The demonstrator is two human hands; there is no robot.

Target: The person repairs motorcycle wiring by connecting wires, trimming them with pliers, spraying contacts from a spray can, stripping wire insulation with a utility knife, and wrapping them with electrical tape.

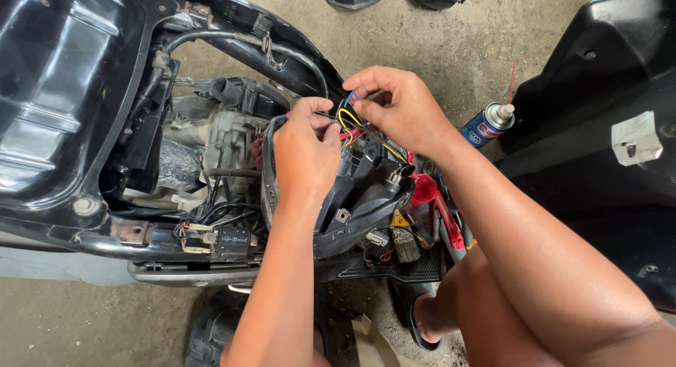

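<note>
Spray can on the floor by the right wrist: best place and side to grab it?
Judging by its pose, take the spray can round its blue body below the white cap, coming from above on the open floor side; it leans, with its base hidden behind the right hand.

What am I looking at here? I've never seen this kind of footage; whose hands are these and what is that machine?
This is one picture from a camera worn on a person's head, looking down at their own bare hands. Below lies a stripped scooter with black panels removed, so its engine parts and cables show. The left hand and the right hand both pinch a bundle of coloured wires above a black housing. On the footboard lie a brush and red-handled tools. A spray can stands on the concrete floor.
</note>
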